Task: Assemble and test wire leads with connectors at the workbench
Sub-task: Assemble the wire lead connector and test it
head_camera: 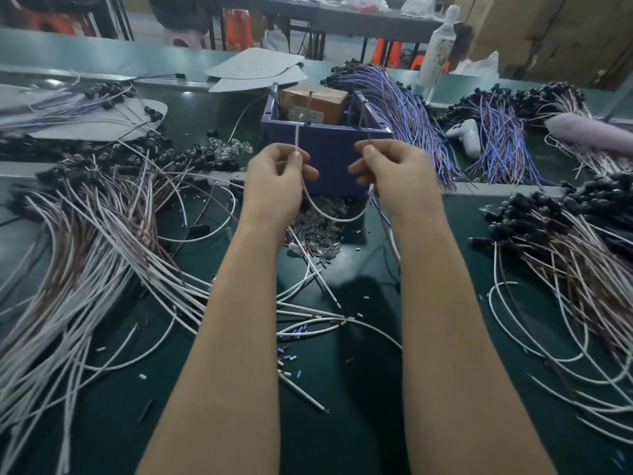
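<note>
Pinching each end of white wire lead [337, 218], left hand [277, 176] and right hand [394, 169] fingers hold it looped, blue bin [325, 156] at 12 o'clock. Likely test step; next needs ends on upright pins [310, 104].

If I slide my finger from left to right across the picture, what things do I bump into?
Pile of white and brown wires → left hand → white wire sagging between the hands → right hand → white controller → wires with black connectors.
</note>
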A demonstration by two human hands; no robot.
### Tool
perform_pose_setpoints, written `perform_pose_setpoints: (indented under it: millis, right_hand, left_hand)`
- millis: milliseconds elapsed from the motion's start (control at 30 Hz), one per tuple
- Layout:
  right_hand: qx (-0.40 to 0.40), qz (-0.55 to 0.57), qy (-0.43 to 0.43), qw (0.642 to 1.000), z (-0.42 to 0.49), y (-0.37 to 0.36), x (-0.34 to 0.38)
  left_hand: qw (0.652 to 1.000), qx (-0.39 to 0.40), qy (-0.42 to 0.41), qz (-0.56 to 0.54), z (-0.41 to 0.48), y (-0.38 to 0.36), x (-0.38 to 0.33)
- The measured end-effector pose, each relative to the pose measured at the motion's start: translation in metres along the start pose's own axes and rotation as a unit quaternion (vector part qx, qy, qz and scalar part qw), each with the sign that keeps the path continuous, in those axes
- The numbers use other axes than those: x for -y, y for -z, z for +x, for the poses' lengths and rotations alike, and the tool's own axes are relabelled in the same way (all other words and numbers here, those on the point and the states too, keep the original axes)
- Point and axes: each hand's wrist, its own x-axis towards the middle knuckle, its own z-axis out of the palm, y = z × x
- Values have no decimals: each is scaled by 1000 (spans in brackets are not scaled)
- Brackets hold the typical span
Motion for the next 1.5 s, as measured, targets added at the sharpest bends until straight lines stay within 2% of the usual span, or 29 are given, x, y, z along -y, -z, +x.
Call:
perform_pose_setpoints:
  millis: [67,200,333,533,667,733,800,900,1067,1200,1367,1500]
  right_hand:
    - [27,33,-25,999,0,-7,0]
    - [22,118,-55,991,0,-9,-5]
    - [39,114,-36,992,-1,-9,-11]
    - [69,66,-27,995,0,-11,-18]
    - [15,45,-63,997,4,-1,-29]
    - [14,-13,-72,997,5,6,-31]
    - [66,-120,-78,988,3,5,-29]
    - [135,-225,-74,962,0,-5,-21]
    - [211,-229,-55,949,-1,-12,-17]
    - [263,-217,-17,940,-4,-15,-17]
    - [283,-203,1,937,-4,-12,-18]
    - [294,-206,-6,933,-3,-8,-17]
  left_hand:
    - [998,36,-7,46,0,-1,1]
    - [988,94,-16,118,-1,-2,2]
    - [970,139,-29,199,-3,-4,0]
    - [966,140,-56,210,-5,-5,1]
    - [967,132,-26,216,-3,0,5]
    - [981,74,-13,179,1,4,6]
    - [992,23,2,124,3,5,7]
    - [996,28,31,75,0,0,8]
    - [991,79,103,-14,-3,-4,9]
    - [983,113,119,-82,-7,-7,10]
    - [969,35,153,-189,-8,-8,8]
    - [960,-55,155,-225,-4,-7,9]
